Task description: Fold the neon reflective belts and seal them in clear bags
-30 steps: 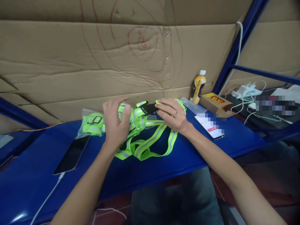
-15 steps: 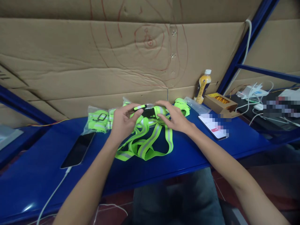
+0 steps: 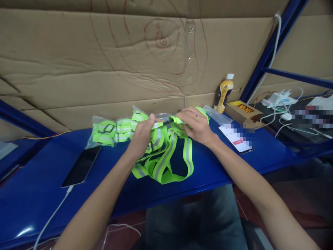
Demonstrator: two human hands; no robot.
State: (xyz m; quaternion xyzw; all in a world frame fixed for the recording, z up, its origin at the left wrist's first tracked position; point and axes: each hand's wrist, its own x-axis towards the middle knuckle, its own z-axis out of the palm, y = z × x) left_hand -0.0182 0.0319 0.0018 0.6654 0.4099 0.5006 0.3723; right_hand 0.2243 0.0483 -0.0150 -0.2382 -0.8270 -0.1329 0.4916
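Between my two hands runs a neon-yellow reflective strap (image 3: 166, 158) with a grey stripe, its loops hanging down onto the blue table. My left hand (image 3: 142, 135) pinches one end of it, thumb on top. My right hand (image 3: 196, 125) is closed around the strap on the other side, fingers curled over it. A short black section of the strap shows between the hands. Clear plastic bags (image 3: 104, 131) with folded yellow straps lie left of my left hand. More yellow strap (image 3: 203, 111) sits just behind my right hand.
A black phone (image 3: 82, 166) on a white cable lies at left, a lit phone (image 3: 235, 139) at right. Behind that stand a juice bottle (image 3: 224, 93) and an open cardboard box (image 3: 244, 113). A cardboard wall (image 3: 78, 83) closes off the back; blue posts (image 3: 275, 48) rise at the side.
My hands have turned the strap, so the wide black patch now shows as a thin edge. My right fingers have curled over more. The view has shifted slightly.
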